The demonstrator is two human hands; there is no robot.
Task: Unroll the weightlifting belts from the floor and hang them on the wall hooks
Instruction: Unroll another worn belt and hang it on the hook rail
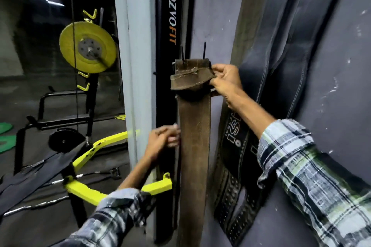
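A brown leather weightlifting belt (pixel 193 146) hangs straight down the grey wall, its folded top end at two thin black wall hooks (pixel 204 51). My right hand (pixel 225 78) pinches the right edge of that folded top. My left hand (pixel 163 139) grips the belt's left edge lower down. To the right hang a black belt with white lettering (pixel 234 158), a large black padded belt (pixel 281 56) and an olive one (pixel 249 12).
A white pillar (pixel 138 66) and a black machine upright marked PROZVOFIT (pixel 170 26) stand just left of the belt. Further left are a yellow weight plate (pixel 88 48) on a rack, yellow frame bars (pixel 100 144), a black bench and a chrome bar on the floor.
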